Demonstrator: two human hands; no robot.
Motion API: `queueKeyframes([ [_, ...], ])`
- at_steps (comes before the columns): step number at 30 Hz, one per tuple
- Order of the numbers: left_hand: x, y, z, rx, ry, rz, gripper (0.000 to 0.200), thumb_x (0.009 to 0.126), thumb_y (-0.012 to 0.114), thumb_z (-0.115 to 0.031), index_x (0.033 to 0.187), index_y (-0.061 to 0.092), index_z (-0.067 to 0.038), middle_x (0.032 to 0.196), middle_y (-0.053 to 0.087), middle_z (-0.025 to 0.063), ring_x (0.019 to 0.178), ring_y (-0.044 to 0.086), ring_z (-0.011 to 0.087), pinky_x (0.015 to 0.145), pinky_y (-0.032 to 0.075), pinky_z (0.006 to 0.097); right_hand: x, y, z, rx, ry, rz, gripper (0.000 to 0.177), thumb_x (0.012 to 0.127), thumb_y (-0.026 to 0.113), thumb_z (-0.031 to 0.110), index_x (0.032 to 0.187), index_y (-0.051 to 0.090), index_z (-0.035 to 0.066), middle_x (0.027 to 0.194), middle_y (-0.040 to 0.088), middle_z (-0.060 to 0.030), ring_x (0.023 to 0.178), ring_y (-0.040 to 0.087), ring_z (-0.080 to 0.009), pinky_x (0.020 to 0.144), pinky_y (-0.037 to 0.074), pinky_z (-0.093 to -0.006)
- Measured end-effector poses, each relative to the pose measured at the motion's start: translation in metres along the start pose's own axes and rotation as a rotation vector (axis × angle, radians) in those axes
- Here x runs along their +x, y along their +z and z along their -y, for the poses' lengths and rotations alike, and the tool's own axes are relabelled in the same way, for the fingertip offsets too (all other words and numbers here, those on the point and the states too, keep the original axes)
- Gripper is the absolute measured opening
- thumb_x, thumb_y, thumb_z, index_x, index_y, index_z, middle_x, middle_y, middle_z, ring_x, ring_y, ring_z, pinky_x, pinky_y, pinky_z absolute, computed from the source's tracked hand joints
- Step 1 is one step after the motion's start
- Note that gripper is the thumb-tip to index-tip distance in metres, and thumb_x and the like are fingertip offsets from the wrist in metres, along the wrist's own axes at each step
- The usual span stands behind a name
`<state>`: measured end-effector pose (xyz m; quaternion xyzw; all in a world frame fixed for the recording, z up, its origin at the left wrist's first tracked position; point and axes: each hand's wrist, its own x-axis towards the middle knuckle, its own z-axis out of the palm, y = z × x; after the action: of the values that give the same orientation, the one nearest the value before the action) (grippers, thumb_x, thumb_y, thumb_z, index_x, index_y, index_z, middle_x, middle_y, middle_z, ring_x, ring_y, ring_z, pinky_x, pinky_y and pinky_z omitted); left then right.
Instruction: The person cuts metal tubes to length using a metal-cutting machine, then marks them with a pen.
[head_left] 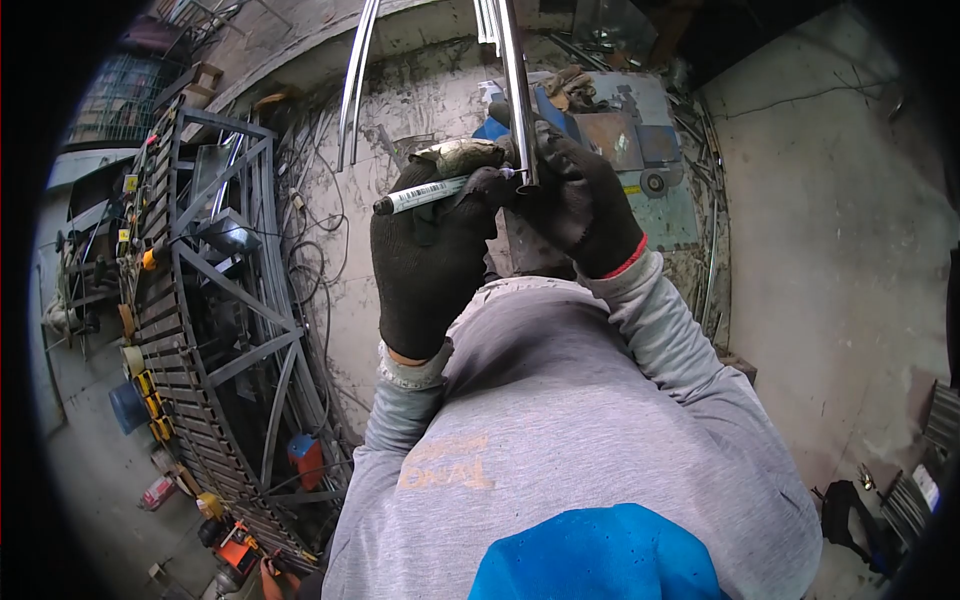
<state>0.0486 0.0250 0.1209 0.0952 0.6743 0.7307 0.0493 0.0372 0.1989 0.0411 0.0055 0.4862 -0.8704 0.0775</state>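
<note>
Holding a marker [425,195] close to the near end of a shiny pipe [518,100].
Grasping the marker in the gloved left hand [430,250], clasping the pipe by its near end in the gloved right hand [580,195]; with the tip just beside the rim, contact hard to tell. Best to pin the pipe firmly and press lightly, bracing hand against hand. Mind the pipe's length, running out of view ahead. Farther off, to the left, bars [357,85] and a steel frame [255,357] to steer around; likely more room rightward.
</note>
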Motion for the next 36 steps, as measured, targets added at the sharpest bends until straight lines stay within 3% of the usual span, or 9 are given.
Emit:
queueKeyframes([
  [5,0.003,-0.009,0.003,0.170,0.059,0.039,0.018,0.100,0.070,-0.014,0.107,0.071,0.002,0.087,0.074,0.0061,0.072,0.067,0.0076,0.063,0.052,0.0225,-0.001,-0.001,0.001,0.122,0.009,0.024,0.062,0.091,0.072,-0.004,0.148,0.048,-0.003,0.132,0.067,-0.0145,0.114,0.068,-0.0165,0.098,0.056,-0.0307],
  [7,0.004,-0.014,0.007,0.590,0.298,0.084,0.019,0.100,0.069,-0.017,0.106,0.071,0.001,0.086,0.073,0.0059,0.070,0.067,0.0082,0.061,0.051,0.0233,-0.002,0.000,0.002,0.048,-0.033,0.054,0.062,0.090,0.073,-0.005,0.147,0.048,-0.003,0.132,0.067,-0.0143,0.113,0.068,-0.0163,0.098,0.056,-0.0307],
  [10,0.001,-0.004,0.000,0.033,-0.022,-0.006,0.020,0.100,0.069,-0.019,0.104,0.070,0.001,0.085,0.073,0.0061,0.067,0.066,0.0081,0.060,0.050,0.0234,-0.002,0.003,0.001,0.146,0.007,0.026,0.059,0.096,0.071,0.003,0.149,0.046,-0.004,0.129,0.068,-0.0134,0.112,0.068,-0.0163,0.098,0.055,-0.0302],
  [13,0.000,-0.007,0.000,0.134,-0.011,0.005,0.019,0.100,0.069,-0.017,0.105,0.070,0.001,0.085,0.073,0.0050,0.067,0.064,0.0076,0.060,0.049,0.0228,-0.002,0.000,-0.003,0.504,-0.040,0.240,0.057,0.103,0.065,0.015,0.151,0.042,-0.006,0.126,0.068,-0.0128,0.112,0.067,-0.0158,0.099,0.055,-0.0298],
  [22,-0.001,-0.014,0.003,0.012,-0.074,-0.053,0.017,0.100,0.068,-0.015,0.109,0.072,0.000,0.087,0.073,0.0030,0.068,0.061,0.0069,0.063,0.048,0.0233,-0.004,0.003,0.001,0.079,-0.033,0.041,0.053,0.108,0.056,0.022,0.150,0.042,-0.006,0.117,0.069,-0.0132,0.108,0.069,-0.0188,0.098,0.058,-0.0350],
  [25,-0.002,-0.026,0.029,0.111,0.119,-0.112,0.021,0.104,0.060,-0.010,0.115,0.067,0.006,0.094,0.073,0.0111,0.082,0.071,0.0180,0.073,0.058,0.0310,-0.006,-0.015,-0.026,0.643,0.116,0.107,0.047,0.107,0.054,0.021,0.147,0.047,-0.003,0.108,0.068,-0.0126,0.096,0.070,-0.0228,0.094,0.060,-0.0401],
  [27,-0.003,-0.046,0.059,0.187,0.199,-0.088,0.026,0.109,0.048,-0.008,0.124,0.059,0.010,0.103,0.073,0.0183,0.093,0.077,0.0285,0.077,0.064,0.0372,-0.008,-0.039,-0.069,0.691,0.347,-0.101,0.041,0.105,0.057,0.027,0.136,0.053,0.001,0.105,0.067,-0.0127,0.093,0.067,-0.0263,0.091,0.059,-0.0461],
  [32,-0.018,-0.060,0.078,0.380,0.260,-0.048,0.025,0.104,0.053,0.000,0.126,0.063,0.007,0.102,0.074,0.0172,0.093,0.075,0.0271,0.082,0.063,0.0352,-0.015,-0.092,-0.160,0.622,0.516,-0.419,0.025,0.106,0.052,0.027,0.115,0.059,0.005,0.095,0.066,-0.0116,0.078,0.067,-0.0258,0.078,0.061,-0.0462],
  [36,-0.034,-0.073,0.097,0.365,0.076,-0.072,0.039,0.112,0.044,-0.023,0.124,0.060,0.011,0.115,0.070,0.0170,0.107,0.073,0.0275,0.087,0.064,0.0384,-0.015,-0.115,-0.184,0.598,0.558,-0.505,0.026,0.107,0.048,0.030,0.105,0.059,0.006,0.082,0.065,-0.0094,0.063,0.064,-0.0245,0.068,0.060,-0.0453],
])
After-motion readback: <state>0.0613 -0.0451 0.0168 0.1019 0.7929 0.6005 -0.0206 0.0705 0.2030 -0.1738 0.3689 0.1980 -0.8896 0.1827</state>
